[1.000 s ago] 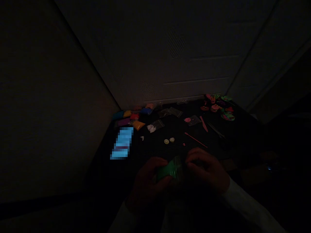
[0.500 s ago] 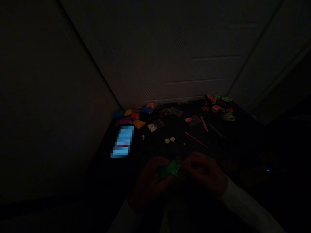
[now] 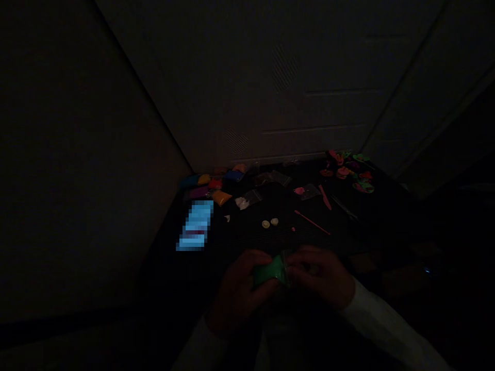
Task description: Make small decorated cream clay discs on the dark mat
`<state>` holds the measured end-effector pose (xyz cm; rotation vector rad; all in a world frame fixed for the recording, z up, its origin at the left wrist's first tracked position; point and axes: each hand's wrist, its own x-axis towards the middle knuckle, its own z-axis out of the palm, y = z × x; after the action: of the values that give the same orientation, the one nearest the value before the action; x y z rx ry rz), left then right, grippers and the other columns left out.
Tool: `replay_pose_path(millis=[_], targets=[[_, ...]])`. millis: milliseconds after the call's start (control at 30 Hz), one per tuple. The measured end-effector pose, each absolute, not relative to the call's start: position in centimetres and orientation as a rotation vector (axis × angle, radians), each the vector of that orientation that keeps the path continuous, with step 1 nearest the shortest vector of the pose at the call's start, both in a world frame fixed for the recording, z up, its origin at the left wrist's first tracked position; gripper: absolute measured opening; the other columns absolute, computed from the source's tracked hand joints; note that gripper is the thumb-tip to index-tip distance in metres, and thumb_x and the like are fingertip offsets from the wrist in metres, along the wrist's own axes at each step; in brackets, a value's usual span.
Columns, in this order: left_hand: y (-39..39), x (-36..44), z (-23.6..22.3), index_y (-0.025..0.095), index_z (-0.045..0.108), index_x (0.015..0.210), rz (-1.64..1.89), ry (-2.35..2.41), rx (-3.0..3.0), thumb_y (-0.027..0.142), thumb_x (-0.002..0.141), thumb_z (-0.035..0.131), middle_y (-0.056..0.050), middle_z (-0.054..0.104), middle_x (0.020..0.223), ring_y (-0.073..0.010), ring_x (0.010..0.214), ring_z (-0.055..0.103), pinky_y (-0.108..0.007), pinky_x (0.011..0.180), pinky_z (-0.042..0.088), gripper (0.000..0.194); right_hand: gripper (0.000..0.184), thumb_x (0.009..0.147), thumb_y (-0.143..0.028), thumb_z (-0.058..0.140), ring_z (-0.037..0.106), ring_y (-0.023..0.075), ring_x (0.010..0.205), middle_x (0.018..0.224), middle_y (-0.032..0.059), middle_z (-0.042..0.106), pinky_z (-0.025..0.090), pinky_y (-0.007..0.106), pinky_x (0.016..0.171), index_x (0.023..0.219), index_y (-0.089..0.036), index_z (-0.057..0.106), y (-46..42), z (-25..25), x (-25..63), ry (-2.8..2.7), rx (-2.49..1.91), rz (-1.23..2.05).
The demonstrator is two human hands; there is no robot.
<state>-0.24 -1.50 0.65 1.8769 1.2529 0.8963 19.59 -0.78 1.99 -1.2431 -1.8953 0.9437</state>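
The room is very dark. Low in the middle of the view, both my hands meet over a small clear bag of green clay (image 3: 270, 271). My left hand (image 3: 240, 293) wraps round the bag's lower left side. My right hand (image 3: 323, 275) pinches its upper right edge with curled fingers. Both wrists wear white sleeves. The dark table top (image 3: 247, 242) lies just beyond my hands.
A lit phone screen (image 3: 196, 225) lies at the left. Behind it sit several coloured clay bags (image 3: 211, 186) and clear bags (image 3: 247, 200). Two small pale clay pieces (image 3: 269, 223), pink tools (image 3: 312, 221) and bright clay shapes (image 3: 350, 171) lie further back right. A wall stands behind.
My hands have drawn slightly closer together on the green bag, and the right hand has shifted a little left. The view has tilted slightly.
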Motion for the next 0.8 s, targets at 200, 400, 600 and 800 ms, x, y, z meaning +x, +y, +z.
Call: replay_pose_path(millis=[200,400,600,800], targets=[[-1.4,-0.4,0.3,0.022,0.055,0.095,0.9,1.262,1.852,0.024,0.071,0.063,-0.004,0.06,0.099,-0.0175,0.092,0.058,-0.031,0.079,0.048,0.026,0.014,0.075,-0.03,0.057,0.056,0.0118,0.064,0.069,0.0017,0.061,0.043,0.023,0.057,0.075,-0.018,0.065,-0.6,1.6,20.0,-1.741,-1.27,1.113],[-0.9,-0.9,0.6,0.021,0.057,0.092,0.905,1.464,1.774,0.027,0.069,0.063,-0.002,0.062,0.094,-0.0183,0.087,0.06,-0.031,0.075,0.049,0.025,0.024,0.078,-0.04,0.053,0.062,0.0152,0.072,0.079,0.0034,0.067,0.049,0.026,0.063,0.084,-0.018,0.062,0.6,-0.1,22.7,-1.641,-1.417,0.97],[-0.6,-1.5,0.6,0.021,0.058,0.091,0.935,1.604,1.654,0.03,0.068,0.063,-0.001,0.064,0.091,-0.0177,0.084,0.06,-0.029,0.07,0.049,0.026,0.023,0.081,-0.033,0.049,0.06,0.0202,0.089,0.092,0.0071,0.067,0.043,0.036,0.08,0.089,-0.019,0.065,3.2,-2.3,24.0,-1.88,-1.577,0.59],[-0.5,-1.8,0.5,0.021,0.057,0.093,0.892,1.651,1.665,0.031,0.068,0.063,-0.001,0.062,0.094,-0.0174,0.087,0.059,-0.029,0.075,0.048,0.027,0.019,0.078,-0.031,0.053,0.057,0.0243,0.087,0.088,0.0071,0.068,0.035,0.04,0.076,0.082,-0.022,0.069,4.0,-3.2,23.6,-1.99,-1.717,0.336]])
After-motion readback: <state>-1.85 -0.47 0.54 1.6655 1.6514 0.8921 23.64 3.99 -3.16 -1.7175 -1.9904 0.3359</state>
